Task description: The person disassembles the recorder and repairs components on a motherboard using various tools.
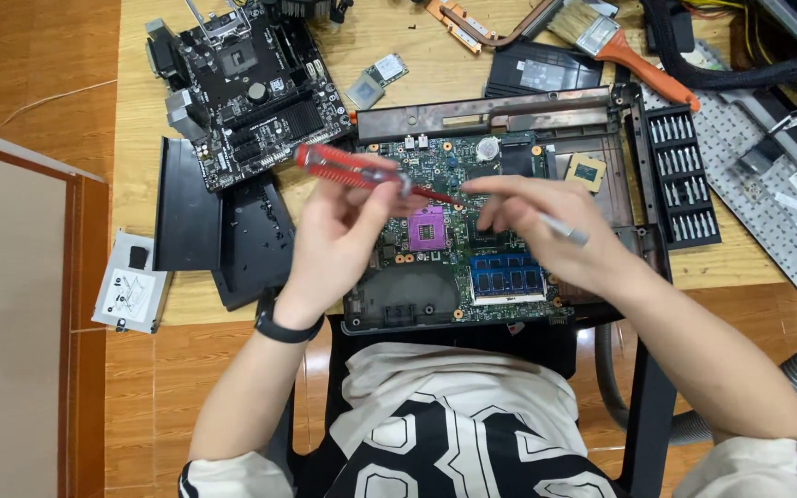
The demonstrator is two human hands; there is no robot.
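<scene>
A red, ribbed-handled screwdriver (352, 171) lies slantwise above the middle of the table, its steel shaft running down to the right. The left hand (339, 235) is clenched round the handle end, a black band on its wrist. The right hand (546, 231) meets the shaft's tip with pinched fingertips and also grasps a slim silver rod (565, 228) that pokes out to the right past the knuckles.

Just beneath both hands sits a green laptop circuit board (454, 175), dense with small parts, set in a dark plastic base shell (643, 249). On it are a square purple socket (426, 228), a round silver coin cell (486, 148) and blue memory strips (506, 277) at the near side.

To the far left lies a black desktop board (242, 88), with flat black plastic panels (219, 226) near it and a grey metal bracket (131, 286) at the left table edge. To the right stands a black rack of steel screwdriver bits (682, 175), then a pale keyboard (767, 198). At the far side rest an orange-handled bristle brush (620, 41) and a copper heat pipe (472, 28). The table (140, 175) is light wood grain.
</scene>
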